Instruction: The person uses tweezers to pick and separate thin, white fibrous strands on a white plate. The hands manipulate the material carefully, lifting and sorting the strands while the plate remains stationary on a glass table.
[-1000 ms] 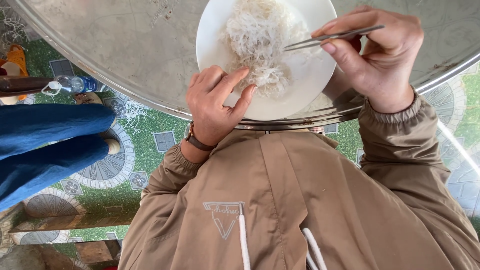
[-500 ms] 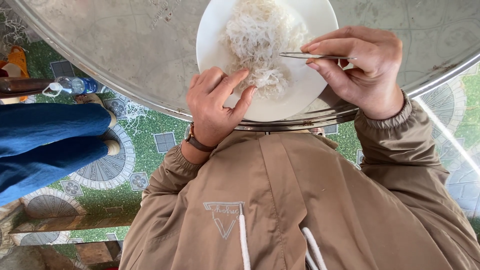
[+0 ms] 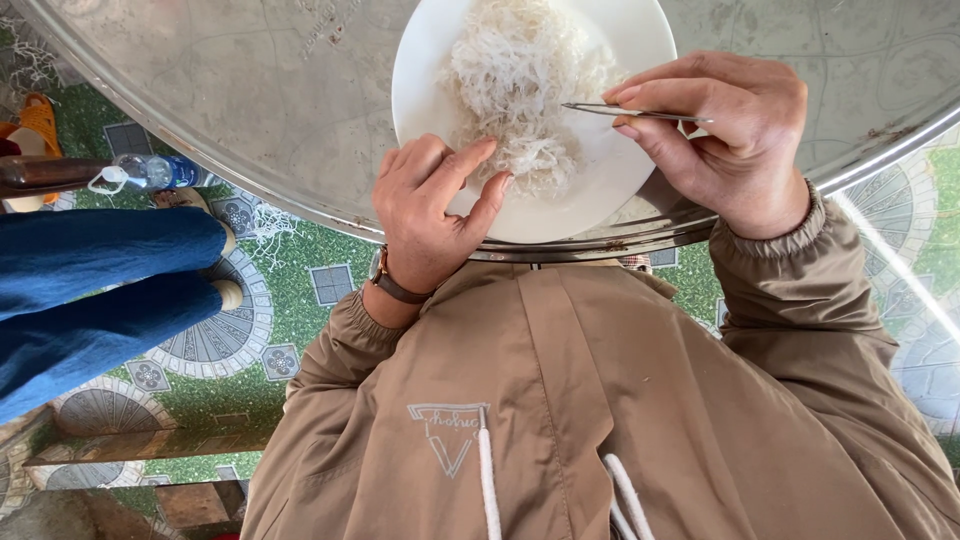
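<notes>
Nearest to us, our left hand point(image 3: 435, 215) is resting on the near rim of the white plate point(image 3: 420, 80), its fingers point(image 3: 455, 165) loosely spread and pressing down on the near edge of the pale fibrous mass point(image 3: 520, 85) that is lying in the middle of the plate; they are touching it, not pinching it. Slightly farther out, our right hand point(image 3: 725, 140) is hovering over the plate's right side, its thumb and fingers pressed together and pinching the metal tweezers point(image 3: 635, 112). The tweezers are lying with their long axis nearly level across the view, tips pointing left toward the mass. The tips are sitting at the right edge of the fibres, just beside or touching them; we cannot tell which. The mass is therefore lying to the left of the tweezer tips and just beyond the left fingertips, so the left hand is nearer to it. The plate's far edge is cut off by the frame, and its near rim is partly hidden under the left hand. The round metal desk point(image 3: 250, 90) is carrying the plate. The fine strands are hard to make out singly.
</notes>
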